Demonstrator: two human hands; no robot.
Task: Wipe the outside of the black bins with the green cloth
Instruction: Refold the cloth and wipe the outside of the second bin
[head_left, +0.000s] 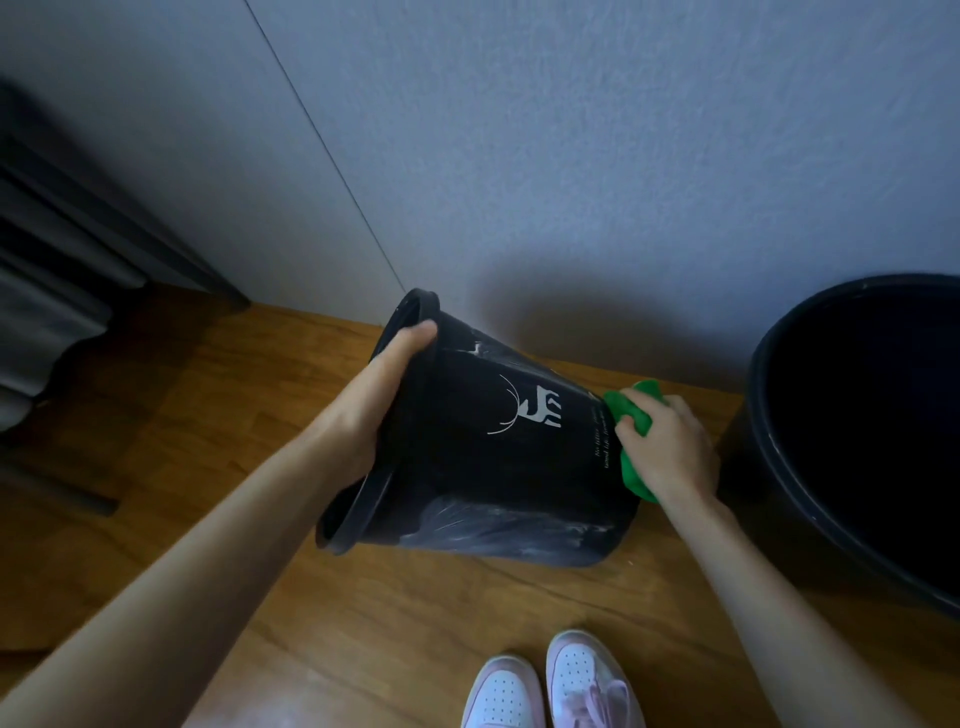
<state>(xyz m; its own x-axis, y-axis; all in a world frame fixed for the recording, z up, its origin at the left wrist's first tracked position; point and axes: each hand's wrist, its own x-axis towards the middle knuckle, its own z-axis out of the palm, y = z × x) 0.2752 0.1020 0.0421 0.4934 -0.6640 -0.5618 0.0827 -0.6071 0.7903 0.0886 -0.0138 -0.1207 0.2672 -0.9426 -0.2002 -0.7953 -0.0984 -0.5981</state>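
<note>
My left hand (382, 400) gripped the rim of the black bin (493, 467), tipping it sideways above the floor (249, 467) so my right hand (670, 454), clutching the green cloth (632, 415), could press it against the base.

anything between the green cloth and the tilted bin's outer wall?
Nothing visible. The right hand holds the green cloth right against the base end of the tilted bin, which the left hand grips by the rim. The larger bin stands apart at the right, out of the way.
</note>
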